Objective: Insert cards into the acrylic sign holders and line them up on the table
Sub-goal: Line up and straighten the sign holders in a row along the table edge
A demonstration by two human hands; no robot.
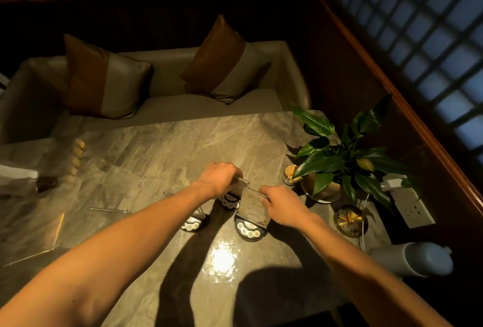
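Note:
Three clear acrylic sign holders on round dark bases stand near the middle of the marble table. My left hand grips the top of the far holder, whose base shows just below the hand. My right hand pinches the upper right edge of the near right holder, which has faint lettering on its panel. A third holder stands untouched at the left, partly behind my left forearm. Whether cards sit inside the panels is hard to tell in the dim light.
A potted plant in a gold bowl stands at the table's right edge, with a toothpick cup, a gold ashtray, a power strip and a white cylinder. A spiral notebook, thin rod and tissue box lie left. A cushioned sofa sits behind.

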